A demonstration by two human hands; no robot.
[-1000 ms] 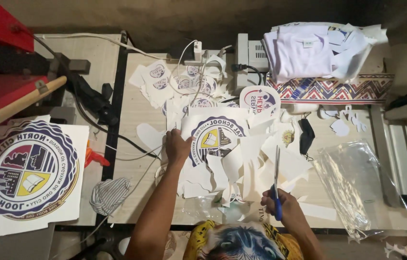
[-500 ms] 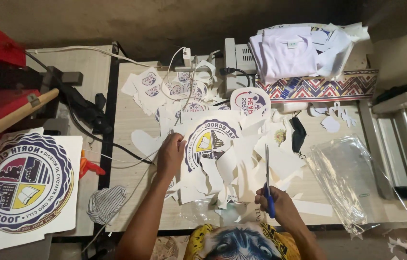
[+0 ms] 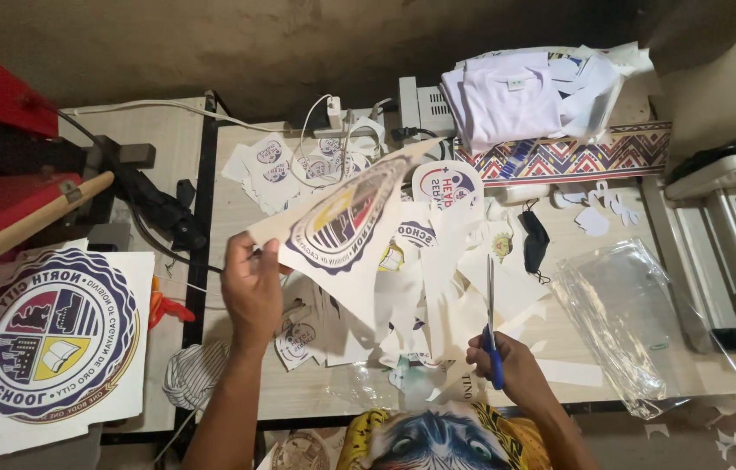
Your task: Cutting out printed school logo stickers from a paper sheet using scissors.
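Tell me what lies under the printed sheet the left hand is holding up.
Under the raised printed sheet, held by the left hand, lies a heap of white paper offcuts and small round emblem prints on the table. The sheet hides whatever lies directly beneath it.

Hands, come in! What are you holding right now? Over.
Left hand lifting printed emblem sheet. Right hand gripping blue-handled scissors. Paper offcuts piled underneath.

This was a small print-and-transfer workshop. A red heat press (image 3: 2,174) stood at the left beside a large printed round emblem sheet (image 3: 50,335). The counter (image 3: 228,218) was littered with cut-out emblem prints and paper scraps (image 3: 437,296), with folded white shirts (image 3: 516,100) stacked at its far edge near clear plastic bags (image 3: 638,322).
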